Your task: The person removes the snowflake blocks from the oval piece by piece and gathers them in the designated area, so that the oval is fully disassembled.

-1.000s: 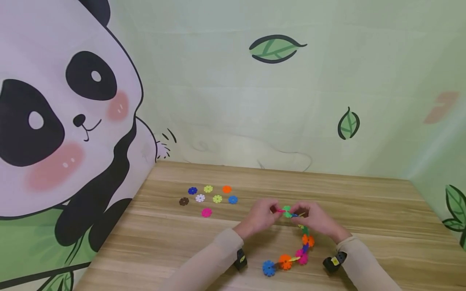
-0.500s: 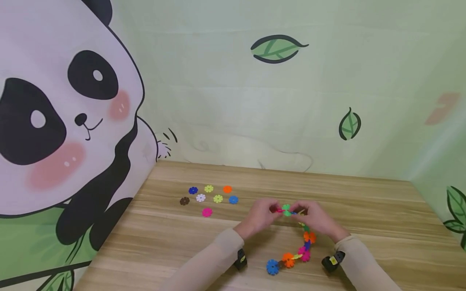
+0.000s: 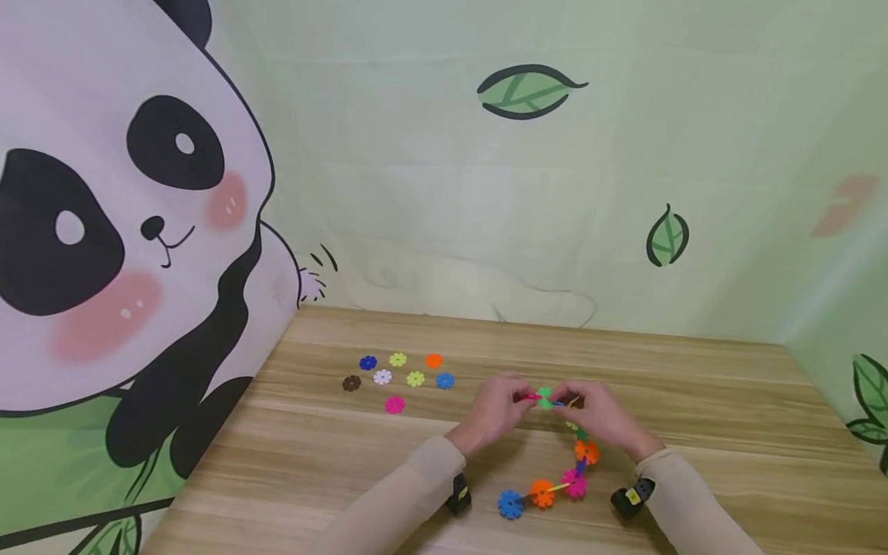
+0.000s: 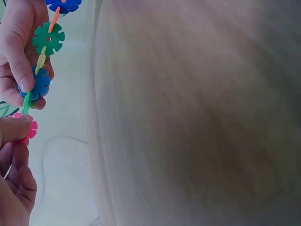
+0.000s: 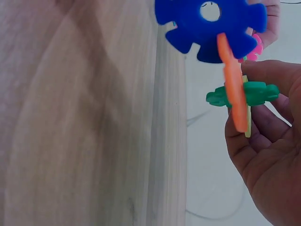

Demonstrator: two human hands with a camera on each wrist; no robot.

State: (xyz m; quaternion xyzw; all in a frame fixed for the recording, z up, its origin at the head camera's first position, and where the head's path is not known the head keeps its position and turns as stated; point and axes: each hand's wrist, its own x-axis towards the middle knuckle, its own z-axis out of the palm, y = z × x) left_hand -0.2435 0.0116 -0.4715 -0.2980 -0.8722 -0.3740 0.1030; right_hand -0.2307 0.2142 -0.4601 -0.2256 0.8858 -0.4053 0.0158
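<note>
Both hands hold a chain of notched, flower-shaped plastic discs, slotted into one another. My left hand pinches a pink disc at one end between thumb and fingers. A bright green disc joins it to a blue disc, which my right hand pinches. From there the chain curves down below the right hand: a darker green disc, an orange disc, a dark blue disc, a pink disc, another orange disc and a blue disc at the free end.
Several loose discs lie on the wooden table left of the hands, among them a pink one, a white one and a brown one. A pale green backdrop with a panda drawing stands behind and beside the table.
The hanging end of the chain swung slightly right, then back left. My left hand and the bright green disc have risen a little. Both grips stay on the same discs; the loose discs stay put.
</note>
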